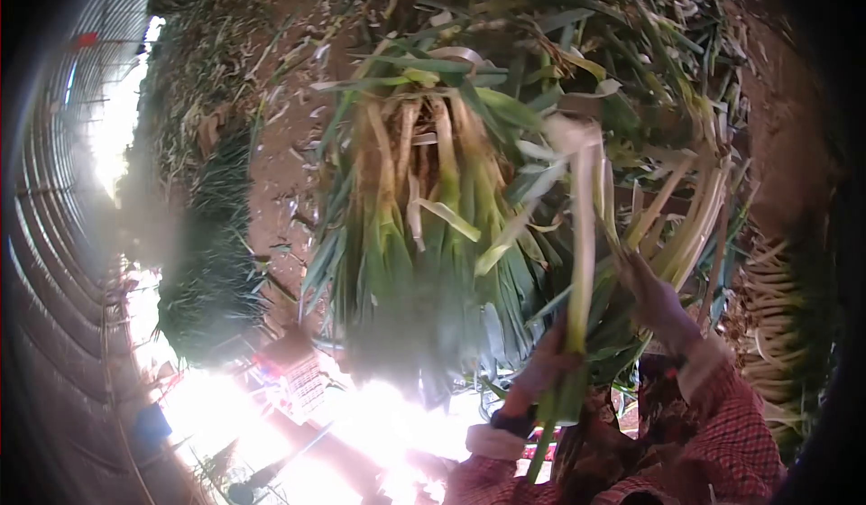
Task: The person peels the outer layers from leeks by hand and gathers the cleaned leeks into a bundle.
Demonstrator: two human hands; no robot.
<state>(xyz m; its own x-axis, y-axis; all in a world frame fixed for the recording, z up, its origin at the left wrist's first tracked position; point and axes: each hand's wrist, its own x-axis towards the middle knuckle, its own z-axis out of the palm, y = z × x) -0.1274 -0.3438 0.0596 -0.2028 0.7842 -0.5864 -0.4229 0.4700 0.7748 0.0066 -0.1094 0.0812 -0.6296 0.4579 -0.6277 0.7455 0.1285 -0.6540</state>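
A single long leek stands nearly upright in front of me, its pale root end up and blurred, its green leaves down. My left hand is closed around its lower green part. To the right, my right hand is closed on a pale strip of leek skin that runs up beside the stalk towards the root end. The fingertips of that hand are partly hidden and blurred. Left of the held stalk lies a big pile of leeks, with brownish root ends away from me and green leaves towards me.
Loose leaves and peelings heap up behind the pile. More pale stalks lean beside my right hand. A row of leeks lies at far right, a green bundle at left. Strong glare covers the lower left near the curved wall.
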